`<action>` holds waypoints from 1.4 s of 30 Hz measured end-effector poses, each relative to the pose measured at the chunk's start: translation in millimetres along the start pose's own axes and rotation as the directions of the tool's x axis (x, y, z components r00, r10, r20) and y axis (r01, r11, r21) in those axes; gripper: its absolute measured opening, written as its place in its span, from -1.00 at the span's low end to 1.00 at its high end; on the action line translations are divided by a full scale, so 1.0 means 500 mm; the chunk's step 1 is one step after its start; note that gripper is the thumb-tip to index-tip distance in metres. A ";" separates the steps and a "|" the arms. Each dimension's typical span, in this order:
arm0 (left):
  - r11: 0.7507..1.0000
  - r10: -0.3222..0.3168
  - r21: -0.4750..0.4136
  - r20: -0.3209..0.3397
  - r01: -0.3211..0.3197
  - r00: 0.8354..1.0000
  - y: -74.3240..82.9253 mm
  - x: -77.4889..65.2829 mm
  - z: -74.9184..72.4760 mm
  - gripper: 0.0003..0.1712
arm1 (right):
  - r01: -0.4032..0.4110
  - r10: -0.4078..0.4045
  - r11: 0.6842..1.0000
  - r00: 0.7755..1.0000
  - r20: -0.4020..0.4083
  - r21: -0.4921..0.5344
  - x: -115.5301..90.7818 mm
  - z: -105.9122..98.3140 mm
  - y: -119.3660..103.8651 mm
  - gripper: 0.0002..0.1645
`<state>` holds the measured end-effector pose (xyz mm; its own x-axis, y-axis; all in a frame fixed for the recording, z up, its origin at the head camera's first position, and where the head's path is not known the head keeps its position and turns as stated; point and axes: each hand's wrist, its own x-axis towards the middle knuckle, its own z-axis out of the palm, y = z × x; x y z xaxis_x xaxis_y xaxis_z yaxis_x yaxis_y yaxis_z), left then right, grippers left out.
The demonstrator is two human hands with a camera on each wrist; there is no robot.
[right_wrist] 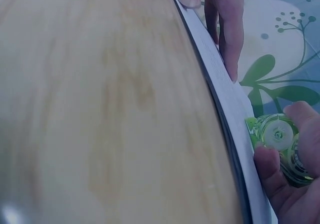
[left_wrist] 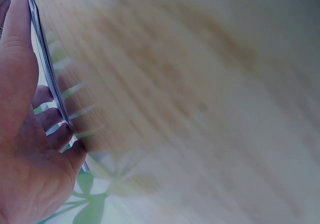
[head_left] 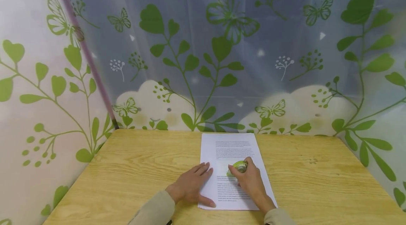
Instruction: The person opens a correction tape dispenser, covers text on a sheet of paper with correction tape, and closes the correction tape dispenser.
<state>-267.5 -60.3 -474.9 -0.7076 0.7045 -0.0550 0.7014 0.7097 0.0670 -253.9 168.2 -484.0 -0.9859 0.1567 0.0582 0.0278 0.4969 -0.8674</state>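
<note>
A stack of printed white paper [head_left: 207, 147] lies on the wooden table. My right hand [head_left: 253, 182] grips a translucent green correction tape [head_left: 238, 167] between thumb and fingers, over a blank band between two text blocks. In the right wrist view, the correction tape [right_wrist: 276, 134] shows its round reels, and its tip is at the top sheet; whether it touches cannot be told. My left hand [head_left: 191, 185] rests on the stack's left edge with fingers spread and thumb near the lower left corner. The left wrist view shows those fingers [left_wrist: 62, 136] along the paper's edge.
The light wooden table [head_left: 142, 161] extends on both sides of the paper. Behind it and at both sides hang curtains [head_left: 203, 59] printed with green leaves and butterflies. A small dark mark [head_left: 313, 161] shows on the table at right.
</note>
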 end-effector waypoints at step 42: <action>1.000 0.016 -0.014 -0.004 -0.016 1.000 0.004 -0.002 -0.005 0.26 | -0.006 0.006 1.000 1.000 0.003 -0.021 0.004 -0.030 0.016 -0.47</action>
<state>-265.4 -59.7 -472.4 -0.6965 0.7158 -0.0495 0.7115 0.6979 0.0819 -253.2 185.4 -483.4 -0.9862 0.1572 0.0520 0.0367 0.5136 -0.8573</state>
